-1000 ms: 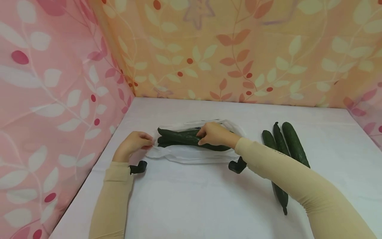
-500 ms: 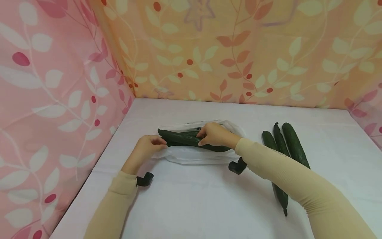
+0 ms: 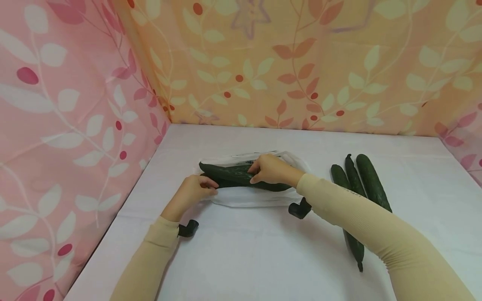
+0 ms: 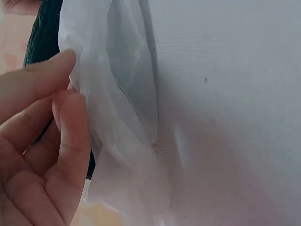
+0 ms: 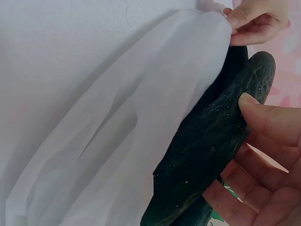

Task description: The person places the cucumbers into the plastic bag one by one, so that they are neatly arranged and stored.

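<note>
Within the open white plastic bag (image 3: 244, 198) lies a dark green cucumber (image 5: 207, 141), at least one more of its kind against it. Over the bag, the right hand (image 3: 273, 169) grips that cucumber between thumb and fingers. At the bag's near left edge, the left hand (image 3: 193, 190) pinches the plastic, thumb closed toward fingertips. Right of the bag, well apart, lie three other cucumbers (image 3: 355, 177), partly covered by the right sleeve (image 3: 350, 209). Under the bag is a white tabletop (image 3: 241, 251); behind it, orange leaf-patterned fabric (image 3: 241, 58).
</note>
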Tool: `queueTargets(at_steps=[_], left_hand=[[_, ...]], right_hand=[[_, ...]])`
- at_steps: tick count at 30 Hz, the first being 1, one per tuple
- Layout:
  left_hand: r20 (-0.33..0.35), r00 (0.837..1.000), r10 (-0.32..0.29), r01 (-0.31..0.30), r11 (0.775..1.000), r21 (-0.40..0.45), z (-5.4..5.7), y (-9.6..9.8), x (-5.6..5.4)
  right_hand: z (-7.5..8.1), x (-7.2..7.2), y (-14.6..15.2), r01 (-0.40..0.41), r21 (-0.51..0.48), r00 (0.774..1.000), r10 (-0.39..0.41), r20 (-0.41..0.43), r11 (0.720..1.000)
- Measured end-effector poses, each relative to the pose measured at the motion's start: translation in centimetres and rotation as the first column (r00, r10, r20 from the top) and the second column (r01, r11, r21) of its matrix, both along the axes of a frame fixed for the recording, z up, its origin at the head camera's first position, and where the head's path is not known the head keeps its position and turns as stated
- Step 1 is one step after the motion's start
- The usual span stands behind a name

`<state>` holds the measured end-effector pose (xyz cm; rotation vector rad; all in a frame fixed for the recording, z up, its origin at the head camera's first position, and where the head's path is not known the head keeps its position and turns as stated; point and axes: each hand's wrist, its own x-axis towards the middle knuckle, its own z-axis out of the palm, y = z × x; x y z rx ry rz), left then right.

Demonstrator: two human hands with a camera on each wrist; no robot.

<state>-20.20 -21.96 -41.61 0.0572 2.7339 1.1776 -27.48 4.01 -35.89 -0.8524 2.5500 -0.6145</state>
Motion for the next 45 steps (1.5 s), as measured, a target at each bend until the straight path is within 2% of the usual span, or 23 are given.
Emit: queueTargets(at_steps=[7, 14, 16, 20, 24, 26, 31, 34, 37, 40, 43, 45], left_hand=[[0.042, 0.996, -0.084, 0.085, 0.996, -0.006, -0.2, -0.2, 0.1], [0.048, 0.988, -0.15, 0.15, 0.989, -0.004, 0.7, -1.0, 0.6], [0.044, 0.988, -0.148, 0.148, 0.989, 0.002, 1.0, -1.1, 0.8], [0.048, 0.994, -0.1, 0.099, 0.995, 0.024, 1.5, -1.1, 1.0], [0.048, 0.995, -0.083, 0.081, 0.996, 0.038, 1.7, -1.1, 1.2], [0.049, 0.994, -0.093, 0.092, 0.995, 0.035, 1.8, -1.1, 1.2], [0.066, 0.989, -0.132, 0.132, 0.991, 0.009, 1.8, -1.0, 1.2], [0.087, 0.985, -0.146, 0.146, 0.989, 0.007, 1.9, -1.2, 1.2], [0.09, 0.991, -0.1, 0.097, 0.995, 0.036, 1.9, -2.0, 1.0], [0.049, 0.998, 0.036, -0.039, 0.997, 0.065, 1.8, -3.1, 0.6], [-0.018, 0.982, 0.186, -0.184, 0.98, 0.08, 1.5, -4.2, 0.2], [-0.045, 0.967, 0.25, -0.245, 0.965, 0.089, 1.2, -4.7, -0.1]], right_hand=[[0.2, 0.3, 0.0, -0.019, 0.011, 1.0, 0.02, -0.021, 1.0], [-0.3, 0.1, -0.2, -0.067, -0.008, 0.998, 0.067, -0.021, 0.998], [0.1, 0.0, -0.3, -0.07, -0.016, 0.997, 0.069, -0.037, 0.997], [1.0, -0.3, -0.3, -0.066, -0.051, 0.992, 0.06, -0.11, 0.997], [1.6, 0.1, 0.7, -0.018, -0.14, 0.992, 0.001, -0.126, 0.99], [1.9, 0.6, 1.6, 0.03, -0.178, 0.994, -0.048, -0.098, 0.984], [2.3, 2.6, 4.7, 0.118, -0.215, 0.992, -0.125, -0.016, 0.969], [2.2, 3.9, 7.1, 0.155, -0.227, 0.987, -0.158, 0.006, 0.962], [2.3, 5.0, 9.4, 0.205, -0.231, 0.978, -0.209, 0.004, 0.951], [2.7, 5.8, 11.6, 0.259, -0.23, 0.964, -0.267, -0.003, 0.938], [3.0, 6.4, 13.7, 0.312, -0.221, 0.946, -0.323, -0.014, 0.924], [3.1, 6.8, 15.2, 0.349, -0.218, 0.933, -0.36, -0.012, 0.912]])
